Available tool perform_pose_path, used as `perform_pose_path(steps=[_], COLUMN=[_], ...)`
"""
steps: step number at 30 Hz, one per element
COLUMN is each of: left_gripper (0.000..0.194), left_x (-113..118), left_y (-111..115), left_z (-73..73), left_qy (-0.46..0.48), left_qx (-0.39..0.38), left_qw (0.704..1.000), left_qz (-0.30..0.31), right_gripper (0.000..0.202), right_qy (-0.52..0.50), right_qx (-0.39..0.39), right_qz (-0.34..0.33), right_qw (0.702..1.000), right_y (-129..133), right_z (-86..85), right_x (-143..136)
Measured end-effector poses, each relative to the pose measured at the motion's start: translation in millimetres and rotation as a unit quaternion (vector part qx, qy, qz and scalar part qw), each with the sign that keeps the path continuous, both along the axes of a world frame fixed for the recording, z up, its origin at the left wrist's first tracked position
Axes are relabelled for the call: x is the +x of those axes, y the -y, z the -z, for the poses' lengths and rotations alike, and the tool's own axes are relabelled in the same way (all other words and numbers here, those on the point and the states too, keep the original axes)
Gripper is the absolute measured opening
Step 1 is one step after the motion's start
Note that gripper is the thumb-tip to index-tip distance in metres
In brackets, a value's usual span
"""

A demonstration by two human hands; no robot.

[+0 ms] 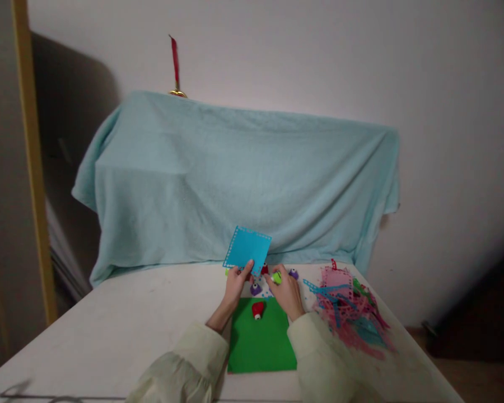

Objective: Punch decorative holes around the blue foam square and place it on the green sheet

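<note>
My left hand (237,284) pinches the lower edge of a blue paper sheet (248,247), thumb on top. Rows of small punched holes run along the sheet's edges. Close by on the right, the fingers of my right hand (286,292) are curled round a lime-green paper punch (276,277). A purple punch (256,289) sits between my hands, another purple punch (293,273) lies beyond my right fingers, and a red punch (265,269) is partly covered. On a green sheet (260,347) between my forearms rests a second red punch (257,309).
A loose heap of punched paper strips (353,308), pink, blue, red and green, covers the right side of the white table (159,319). Blue paper bits (266,295) are scattered between my hands. A light blue cloth (243,168) hangs behind the table.
</note>
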State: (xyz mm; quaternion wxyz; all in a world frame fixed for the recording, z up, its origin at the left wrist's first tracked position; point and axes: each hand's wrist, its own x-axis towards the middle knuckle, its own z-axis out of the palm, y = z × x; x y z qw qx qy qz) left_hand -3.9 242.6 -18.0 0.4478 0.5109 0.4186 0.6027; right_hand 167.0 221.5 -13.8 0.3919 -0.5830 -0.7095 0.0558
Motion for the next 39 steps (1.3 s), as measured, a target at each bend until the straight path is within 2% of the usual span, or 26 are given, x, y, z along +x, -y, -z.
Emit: perform_pose_path(steps=[3,6,9,12,17,19,25,31,39], left_gripper=[0.054,0.053,0.052,0.052,0.051,0.049,0.050,0.052,0.049], left_x=[3,4,3,1,2,3,6,5,3], left_y=[2,4,5,3,-2,-3,-6,-6,-11], left_z=[-3.8,-7.4,-7.0,-2.3,7.3,10.0,14.9,16.6,20.0], left_qy=[-0.006,-0.013,-0.018,-0.013,0.032,0.059,0.146,0.161,0.160], left_qx=[0.002,0.009,0.012,0.011,-0.043,-0.056,-0.055,-0.062,-0.055], left_qw=[1.000,1.000,1.000,1.000,0.995,0.991,0.984,0.981,0.984], left_qz=[0.024,0.011,-0.004,0.007,0.089,0.101,0.082,0.092,0.060], right_gripper=[0.019,0.015,0.018,0.023,0.030,0.032,0.026,0.025,0.043], right_qy=[0.048,0.097,0.124,0.132,0.120,0.118,0.103,0.094,0.071], right_qx=[-0.023,-0.036,-0.041,-0.041,-0.052,-0.059,-0.031,-0.011,-0.026], right_qz=[-0.035,-0.052,-0.066,-0.078,-0.103,-0.107,-0.158,-0.164,-0.168], right_qw=[0.998,0.993,0.989,0.987,0.986,0.985,0.982,0.982,0.983], right_y=[-1,0,2,5,7,6,3,2,0], right_z=[8.7,10.5,10.6,10.3,12.1,14.0,17.0,18.5,18.9], right_x=[1,1,-2,-2,-2,-2,-2,-4,-2])
